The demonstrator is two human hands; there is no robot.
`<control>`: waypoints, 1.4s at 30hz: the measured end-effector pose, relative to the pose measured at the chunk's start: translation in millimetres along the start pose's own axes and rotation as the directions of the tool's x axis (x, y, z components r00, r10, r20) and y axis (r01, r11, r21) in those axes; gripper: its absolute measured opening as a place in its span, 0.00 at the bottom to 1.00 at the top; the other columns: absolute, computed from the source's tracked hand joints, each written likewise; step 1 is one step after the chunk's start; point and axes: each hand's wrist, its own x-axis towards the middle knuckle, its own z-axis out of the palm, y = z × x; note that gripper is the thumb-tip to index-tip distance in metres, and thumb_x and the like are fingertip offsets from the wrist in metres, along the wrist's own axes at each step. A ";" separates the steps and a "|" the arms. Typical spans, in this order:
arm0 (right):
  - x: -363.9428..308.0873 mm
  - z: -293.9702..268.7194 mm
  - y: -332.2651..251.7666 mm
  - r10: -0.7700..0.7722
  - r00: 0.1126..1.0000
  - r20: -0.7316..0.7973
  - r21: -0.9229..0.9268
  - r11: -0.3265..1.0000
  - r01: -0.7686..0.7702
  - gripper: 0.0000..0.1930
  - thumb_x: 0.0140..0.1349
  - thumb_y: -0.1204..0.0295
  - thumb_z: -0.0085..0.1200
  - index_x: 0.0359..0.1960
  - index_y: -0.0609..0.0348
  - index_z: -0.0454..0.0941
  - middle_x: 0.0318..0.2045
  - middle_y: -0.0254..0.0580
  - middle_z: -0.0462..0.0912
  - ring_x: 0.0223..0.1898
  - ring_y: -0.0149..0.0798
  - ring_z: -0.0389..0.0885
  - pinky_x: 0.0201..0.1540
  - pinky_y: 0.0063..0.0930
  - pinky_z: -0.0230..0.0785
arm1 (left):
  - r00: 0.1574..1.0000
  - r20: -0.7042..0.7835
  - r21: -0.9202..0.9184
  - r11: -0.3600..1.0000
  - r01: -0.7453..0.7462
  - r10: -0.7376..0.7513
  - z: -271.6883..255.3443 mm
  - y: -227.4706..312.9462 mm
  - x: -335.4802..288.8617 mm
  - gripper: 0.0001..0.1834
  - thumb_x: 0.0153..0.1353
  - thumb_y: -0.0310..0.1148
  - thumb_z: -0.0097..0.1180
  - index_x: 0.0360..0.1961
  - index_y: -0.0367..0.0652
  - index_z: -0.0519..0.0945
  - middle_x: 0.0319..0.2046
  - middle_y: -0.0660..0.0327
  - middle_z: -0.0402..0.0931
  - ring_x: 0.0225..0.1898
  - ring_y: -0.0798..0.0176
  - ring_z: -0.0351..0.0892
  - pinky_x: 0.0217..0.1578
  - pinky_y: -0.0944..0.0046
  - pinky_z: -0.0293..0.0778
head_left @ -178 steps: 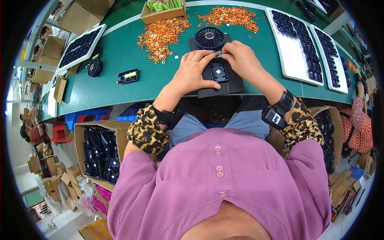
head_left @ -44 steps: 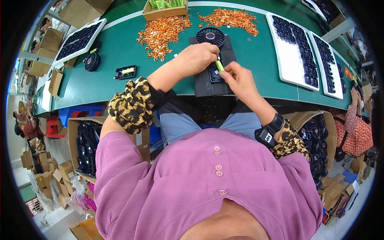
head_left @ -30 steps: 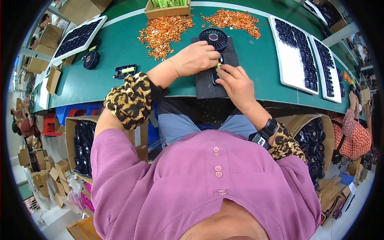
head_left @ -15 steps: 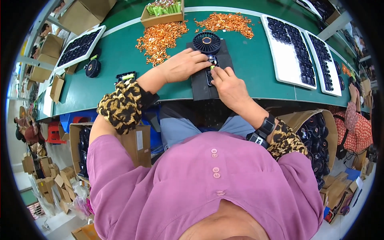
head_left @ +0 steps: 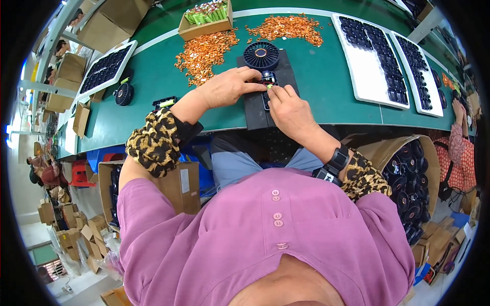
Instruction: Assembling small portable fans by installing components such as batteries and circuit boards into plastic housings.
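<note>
A black handheld fan lies on a dark mat [head_left: 258, 115], its round head [head_left: 261, 55] away from me and its opened handle [head_left: 269, 77] toward me, with small parts showing inside. My right hand [head_left: 292, 109] is closed, thumb and finger pinching a green battery [head_left: 269, 86] over the handle; most of the battery is hidden. From the left, my left hand [head_left: 229, 86] reaches to the same spot, fingers bent, one fingertip meeting the right fingertips beside the battery. Whatever its fingers pinch is too small and covered to make out.
Orange ring-like parts [head_left: 204, 53] lie in heaps behind the fan, near a carton of green batteries [head_left: 204, 31]. White trays of black parts [head_left: 370, 84] stand right and left. Another fan [head_left: 124, 94] and a black case with a battery [head_left: 166, 103] lie left. A co-worker's hand [head_left: 458, 111] is far right.
My left hand has drawn back slightly from the handle, baring more of its inside, with one finger stretched toward the battery. My right hand stays at the battery. The whole view has shifted slightly.
</note>
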 end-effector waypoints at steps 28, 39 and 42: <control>12.4 -7.9 29.9 0.060 0.997 0.046 0.290 0.955 -0.071 0.08 0.55 0.71 0.49 0.31 0.62 0.75 0.29 0.45 0.75 0.35 0.44 0.76 0.36 0.35 0.71 | 0.964 0.014 -0.009 0.964 0.267 -0.266 7.8 20.8 10.7 0.15 0.50 0.23 0.49 0.40 0.46 0.77 0.41 0.58 0.70 0.47 0.54 0.69 0.45 0.57 0.66; 51.3 31.9 207.2 0.519 0.842 0.149 0.020 0.850 -0.527 0.06 0.54 0.72 0.54 0.32 0.59 0.74 0.31 0.51 0.76 0.38 0.54 0.76 0.40 0.44 0.68 | 0.754 -0.261 -0.205 0.798 0.567 -0.603 -3.0 -88.2 37.7 0.08 0.51 0.30 0.58 0.32 0.41 0.82 0.27 0.54 0.80 0.29 0.55 0.80 0.34 0.60 0.75; 54.8 35.4 210.0 0.495 0.852 0.171 -0.031 0.867 -0.498 0.07 0.54 0.72 0.54 0.33 0.59 0.73 0.31 0.52 0.76 0.37 0.54 0.76 0.40 0.45 0.68 | 0.741 -0.215 -0.211 0.772 0.600 -0.636 18.6 -123.6 52.4 0.07 0.49 0.32 0.59 0.28 0.43 0.83 0.26 0.52 0.80 0.31 0.52 0.80 0.37 0.57 0.75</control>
